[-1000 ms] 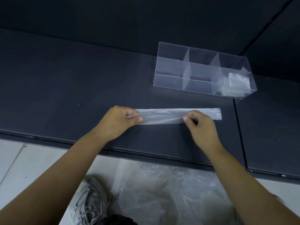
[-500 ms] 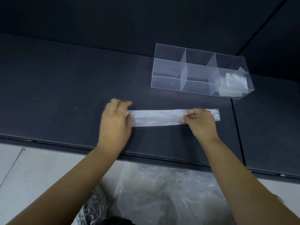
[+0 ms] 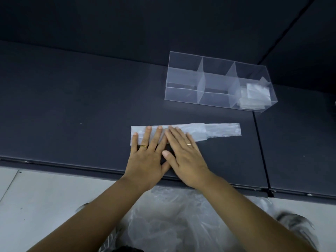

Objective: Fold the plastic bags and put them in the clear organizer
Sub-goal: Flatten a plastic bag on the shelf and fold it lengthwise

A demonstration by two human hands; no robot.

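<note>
A dark, matte tabletop [image 3: 72, 106] runs in front of a dark padded wall [image 3: 127, 24]; pale floor [image 3: 36, 197] shows below its near edge.

Beyond the right grip [image 3: 185, 155] and off to its right stands the clear organizer [image 3: 183, 79], split by clear dividers. Its compartment farthest to the right of both grips holds a few folded bags [image 3: 254, 96]; the other compartments look bare.

The plastic bag [image 3: 218, 132] lies flat on the tabletop as a long, narrow strip. Its long axis runs left to right, parallel to the tabletop's near edge, and its narrower right end reaches well past the right grip.

The left grip [image 3: 147, 157] and the right grip lie side by side, both released, with straight fingers pressing flat on the strip's wider left part.

Under the forearms, crumpled clear plastic [image 3: 172, 224] lies on the floor.
</note>
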